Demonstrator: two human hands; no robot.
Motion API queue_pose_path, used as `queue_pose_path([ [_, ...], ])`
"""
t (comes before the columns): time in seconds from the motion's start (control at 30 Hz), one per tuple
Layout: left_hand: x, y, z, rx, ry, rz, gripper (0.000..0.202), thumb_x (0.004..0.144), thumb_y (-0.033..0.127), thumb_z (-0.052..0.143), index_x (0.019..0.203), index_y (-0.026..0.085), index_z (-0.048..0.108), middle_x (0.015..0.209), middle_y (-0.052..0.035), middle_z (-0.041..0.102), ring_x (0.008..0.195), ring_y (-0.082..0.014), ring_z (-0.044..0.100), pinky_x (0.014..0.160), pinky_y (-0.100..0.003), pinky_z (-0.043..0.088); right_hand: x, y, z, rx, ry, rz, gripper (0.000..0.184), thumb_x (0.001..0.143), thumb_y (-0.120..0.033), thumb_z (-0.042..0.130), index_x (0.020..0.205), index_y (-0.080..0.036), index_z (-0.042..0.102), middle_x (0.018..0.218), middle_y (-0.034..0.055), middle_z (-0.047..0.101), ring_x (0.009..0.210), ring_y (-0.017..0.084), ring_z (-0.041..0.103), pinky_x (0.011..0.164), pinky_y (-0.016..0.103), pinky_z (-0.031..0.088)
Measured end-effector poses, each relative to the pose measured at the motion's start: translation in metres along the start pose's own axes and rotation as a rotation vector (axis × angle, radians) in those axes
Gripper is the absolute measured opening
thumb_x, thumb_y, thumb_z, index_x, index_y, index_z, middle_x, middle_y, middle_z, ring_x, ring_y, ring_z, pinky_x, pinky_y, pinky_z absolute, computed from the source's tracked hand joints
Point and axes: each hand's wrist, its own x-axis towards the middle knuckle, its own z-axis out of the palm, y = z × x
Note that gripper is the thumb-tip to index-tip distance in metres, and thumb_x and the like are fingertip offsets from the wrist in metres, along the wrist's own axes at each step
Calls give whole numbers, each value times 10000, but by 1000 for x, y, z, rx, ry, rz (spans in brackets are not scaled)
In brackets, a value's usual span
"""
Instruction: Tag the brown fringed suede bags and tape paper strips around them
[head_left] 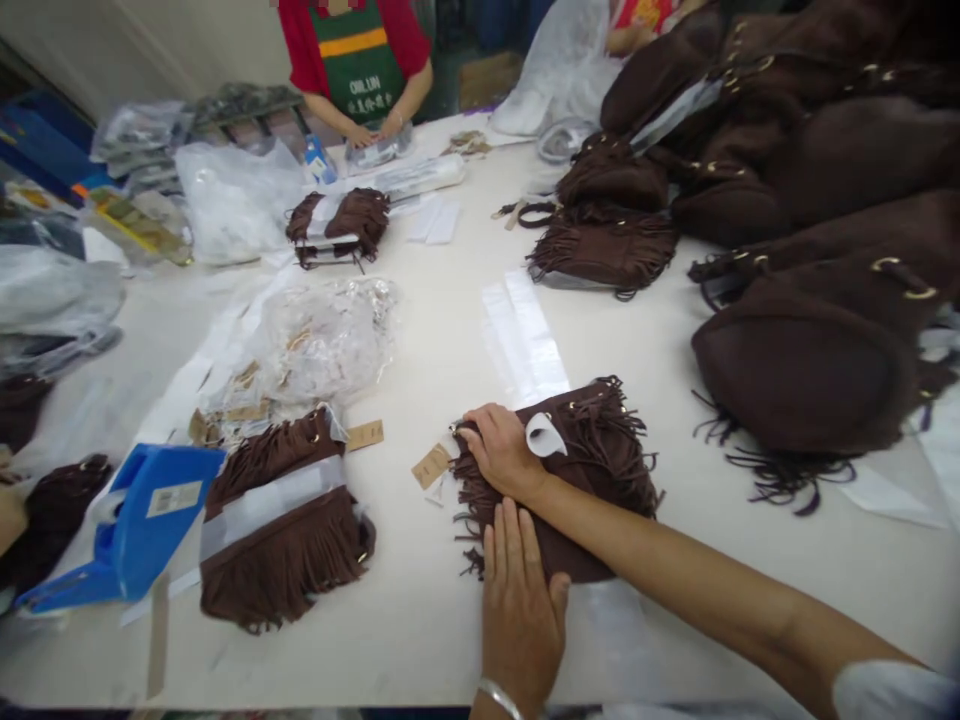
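Note:
A brown suede fringed bag (pixel 592 450) lies on the white table (pixel 442 330) in front of me. My right hand (pixel 499 452) reaches in from the right, its fingers curled over the bag's left edge, gripping it. A curled white strip (pixel 545 436) sticks up just behind that hand. A kraft paper tag (pixel 431 466) lies at the bag's left corner. My left hand (pixel 519 600), a silver bangle on its wrist, lies flat with fingers stretched out on the bag's near end.
A second fringed bag banded with a clear strip (pixel 281 520) and a blue tape dispenser (pixel 131 525) lie to the left. Clear plastic bags (pixel 322 340) sit behind them. Brown bags are piled at the right (pixel 810 250). A person in a green apron (pixel 356 60) works at the far end.

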Motion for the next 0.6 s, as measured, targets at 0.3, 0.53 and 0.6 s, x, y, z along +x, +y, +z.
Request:
queue_pose_path([
  [0.3,-3,2,4,80,118,40,729,949,207,471,1557,108,81,1602,-200,234,1493,-327,181,1143,-559,392,-1,-5,-13,-3,0,-176,293,983,-278,496,1227,-136,575,1238,184,611,1181,278,555,1005,475,447],
  [0.53,-7,-4,12,86,178,85,737,958,222,472,1557,108,58,1582,-240,255,1490,-348,177,1119,-597,398,-65,-5,-70,-47,-168,-491,428,977,-239,516,1380,-94,524,1490,187,459,1429,256,348,1162,428,323],
  [0.6,-6,-3,12,77,179,91,728,963,222,467,1559,122,61,1588,-229,252,1491,-333,185,1129,-590,386,-95,3,-93,-130,-186,-505,447,986,-249,498,1414,-120,499,1516,173,429,1453,259,303,1181,465,284],
])
